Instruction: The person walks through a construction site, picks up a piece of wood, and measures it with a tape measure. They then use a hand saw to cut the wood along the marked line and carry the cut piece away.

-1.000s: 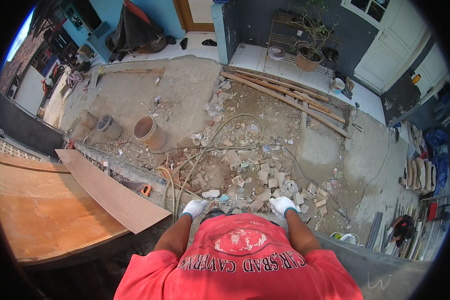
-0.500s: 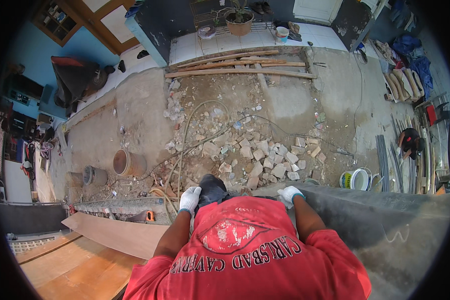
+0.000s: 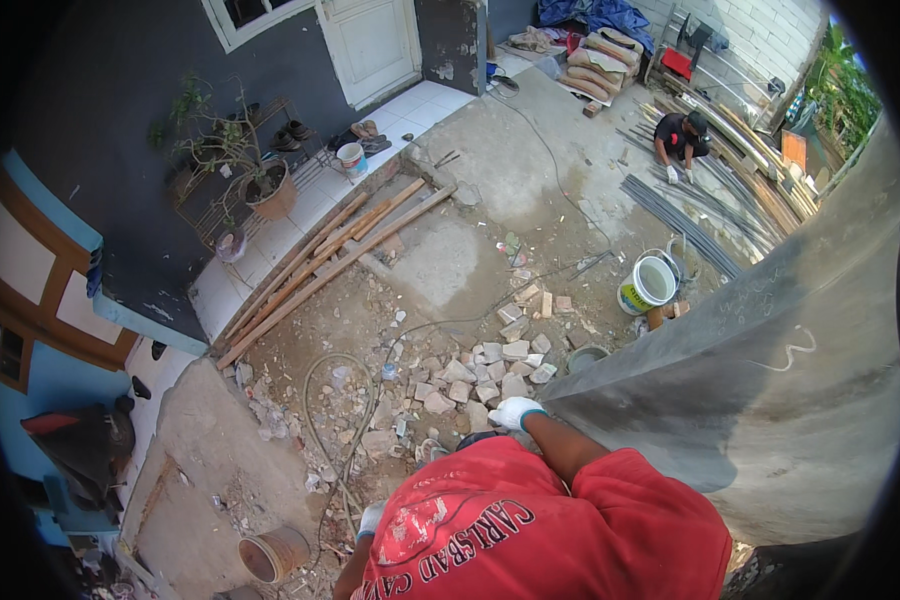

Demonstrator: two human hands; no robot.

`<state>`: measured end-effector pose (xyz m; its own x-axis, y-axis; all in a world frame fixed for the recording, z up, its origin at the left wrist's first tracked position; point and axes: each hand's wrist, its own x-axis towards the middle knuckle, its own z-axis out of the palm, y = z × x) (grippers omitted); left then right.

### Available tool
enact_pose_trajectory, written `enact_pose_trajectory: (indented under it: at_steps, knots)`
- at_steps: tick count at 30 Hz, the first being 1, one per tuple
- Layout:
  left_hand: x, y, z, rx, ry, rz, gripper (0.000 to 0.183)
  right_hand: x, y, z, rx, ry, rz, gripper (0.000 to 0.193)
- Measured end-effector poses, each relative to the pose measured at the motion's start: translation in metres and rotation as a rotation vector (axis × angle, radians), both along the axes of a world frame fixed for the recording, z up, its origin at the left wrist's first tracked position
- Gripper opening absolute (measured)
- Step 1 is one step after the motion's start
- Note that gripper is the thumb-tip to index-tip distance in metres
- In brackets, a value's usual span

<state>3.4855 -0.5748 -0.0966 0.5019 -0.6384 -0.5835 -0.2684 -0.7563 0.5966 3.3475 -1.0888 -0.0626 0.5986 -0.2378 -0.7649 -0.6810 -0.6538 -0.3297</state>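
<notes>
My right hand (image 3: pixel 516 412), in a white glove with a blue-green cuff, hangs beside the near end of the grey wall. It is nearest to a heap of broken stones (image 3: pixel 460 374), apparently above them; its finger positions do not show clearly and no held thing is visible. At my other side, my left hand (image 3: pixel 371 518), also gloved in white, is mostly hidden behind my red shirt, so its fingers cannot be made out. Close to it, a pale hose (image 3: pixel 312 410) loops over the rubble, and a brown bucket (image 3: pixel 274 555) stands farther left.
A rough grey wall (image 3: pixel 730 340) runs along my right. Ahead are a white bucket (image 3: pixel 648 285), dark bars (image 3: pixel 675 222) and a crouching person (image 3: pixel 682 140) in dark clothes. Timber beams (image 3: pixel 340 270) lie before a tiled step (image 3: pixel 270 255) with a potted plant (image 3: pixel 273 195).
My view has swung right, bringing the wall and crouching person closer to the middle. My left hand has gone mostly behind my shirt; my right hand now appears beside the stones.
</notes>
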Motion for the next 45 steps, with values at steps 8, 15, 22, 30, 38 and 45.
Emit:
enact_pose_trajectory:
  at_steps: [8,15,22,30,38,45]
  knots:
    - [0.144,-0.057,-0.035,-0.18,0.333,0.672,0.035,0.076,-0.009,-0.081,-0.067,0.022,-0.099,0.067]
    - [0.264,-0.085,-0.061,0.208,-0.06,-0.236,0.039,0.2,-0.027,-0.03,0.057,-0.203,-0.041,0.063]
    - [0.402,-0.211,-0.087,0.264,-0.14,-0.513,0.043,0.206,-0.121,-0.107,0.016,0.019,-0.397,0.061]
    - [0.589,-0.321,-0.102,0.21,-0.258,-0.58,0.033,0.248,-0.204,-0.08,-0.04,0.03,-0.646,0.061]
    - [0.761,-0.552,-0.191,-0.055,-0.371,-1.384,0.041,0.327,-0.237,-0.178,-0.133,0.008,-1.193,0.063]
    - [0.909,-0.725,-0.146,0.292,0.51,-0.112,0.026,0.498,-0.276,-0.104,-0.147,-0.369,-1.491,0.07]
